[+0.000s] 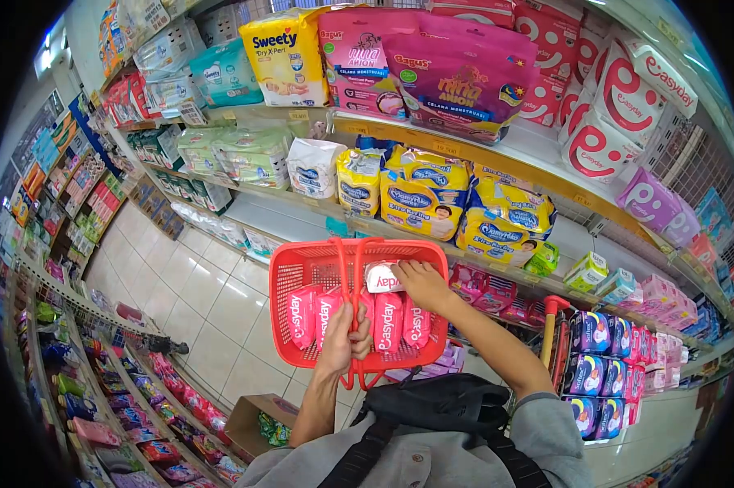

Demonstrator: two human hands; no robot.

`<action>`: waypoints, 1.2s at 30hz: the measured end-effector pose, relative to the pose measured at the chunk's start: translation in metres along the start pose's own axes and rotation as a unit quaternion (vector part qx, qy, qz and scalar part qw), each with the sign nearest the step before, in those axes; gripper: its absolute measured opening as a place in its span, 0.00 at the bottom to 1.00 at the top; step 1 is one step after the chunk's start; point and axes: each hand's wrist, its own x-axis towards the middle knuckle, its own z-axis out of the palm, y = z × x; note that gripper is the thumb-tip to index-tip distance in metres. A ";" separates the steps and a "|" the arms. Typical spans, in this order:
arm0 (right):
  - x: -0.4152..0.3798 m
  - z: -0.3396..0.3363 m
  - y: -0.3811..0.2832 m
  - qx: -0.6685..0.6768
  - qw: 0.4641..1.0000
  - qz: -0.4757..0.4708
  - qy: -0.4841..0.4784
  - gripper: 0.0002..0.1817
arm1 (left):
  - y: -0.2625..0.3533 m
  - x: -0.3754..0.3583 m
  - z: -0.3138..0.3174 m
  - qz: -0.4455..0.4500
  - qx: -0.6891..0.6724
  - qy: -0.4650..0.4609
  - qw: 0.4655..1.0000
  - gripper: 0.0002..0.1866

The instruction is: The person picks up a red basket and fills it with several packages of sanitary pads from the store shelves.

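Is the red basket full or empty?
Partly full: pink packs sit in a row inside the red basket, the right hand touches a white pack, and some space shows around it.

basket (302,262): smooth plastic | pink packs (389,322): glossy plastic film | floor tiles (220,305): smooth, glossy | shirt (420,469): matt cloth

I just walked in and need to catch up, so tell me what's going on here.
A person stands in a shop aisle with a red basket. Their left hand grips its red handles, while their right hand reaches inside, touching a white pack with pink lettering. Pink Easyday packs stand in a row beside it in the basket. Stocked shelves are in front.
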 end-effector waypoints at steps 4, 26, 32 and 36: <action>-0.001 -0.005 0.000 0.009 0.999 0.012 -0.045 0.28 | 0.000 0.001 -0.001 -0.003 0.005 0.014 1.000 0.19; -0.073 -0.365 0.150 -0.038 0.795 0.220 0.564 0.23 | -0.059 0.009 -0.060 0.002 0.022 0.191 0.981 0.17; -0.072 -0.460 0.206 0.489 0.605 0.277 0.565 0.38 | -0.074 -0.001 -0.078 0.008 0.015 0.211 0.977 0.16; -0.067 -0.474 0.227 0.523 0.571 0.298 0.558 0.40 | -0.075 -0.005 -0.083 0.016 0.003 0.240 0.971 0.16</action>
